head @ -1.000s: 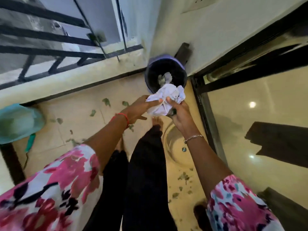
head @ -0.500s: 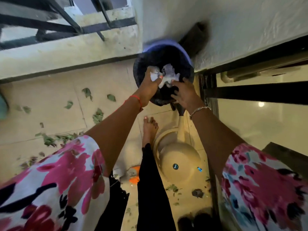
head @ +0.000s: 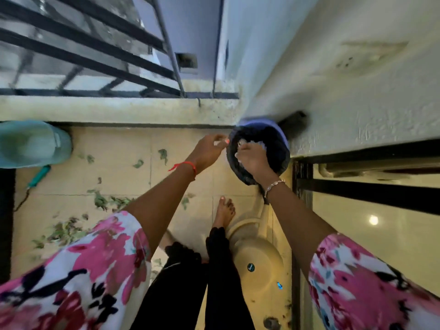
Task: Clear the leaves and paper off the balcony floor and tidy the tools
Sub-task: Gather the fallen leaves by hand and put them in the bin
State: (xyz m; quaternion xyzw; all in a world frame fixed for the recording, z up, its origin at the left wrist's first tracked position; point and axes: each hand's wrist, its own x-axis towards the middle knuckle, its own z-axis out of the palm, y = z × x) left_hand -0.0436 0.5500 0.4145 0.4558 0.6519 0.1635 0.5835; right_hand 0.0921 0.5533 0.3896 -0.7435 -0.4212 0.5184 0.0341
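The only label in sight is a small round dark sticker (head: pixel 250 266) on the cream dustpan (head: pixel 259 248), with a little blue mark (head: pixel 279 285) lower down on the same pan. Any writing on either is too small to read.

The paper (head: pixel 261 145) shows as crumpled white scraps inside the bin (head: pixel 281 148). The bin is round, with a blue rim and a black liner, and stands in the corner of the balcony floor (head: pixel 114 148) against the rough pale wall (head: pixel 357 96). The right hand (head: pixel 252 159) reaches down into the bin's mouth, its fingers curled and clamped on the white paper. A silver bracelet (head: pixel 273 184) sits on that wrist. The left hand (head: pixel 209 151) is at the bin's near-left rim, fingers curled together. Blur hides whether they pinch anything. A red thread (head: pixel 188 166) circles its wrist.

The leaves (head: pixel 104 201) are green and torn. They lie scattered over the cream tiles to the left of the person's legs, thicker toward the lower left (head: pixel 64 231), with single ones (head: pixel 163 154) nearer the bin. A few bits lie beside the dustpan's lower edge (head: pixel 270 323).

The dustpan lies on the floor just right of a bare foot (head: pixel 223 210), beside the black door frame (head: pixel 301 186). A teal plastic object (head: pixel 31 144) sits at the far left under the black railing (head: pixel 95 58).
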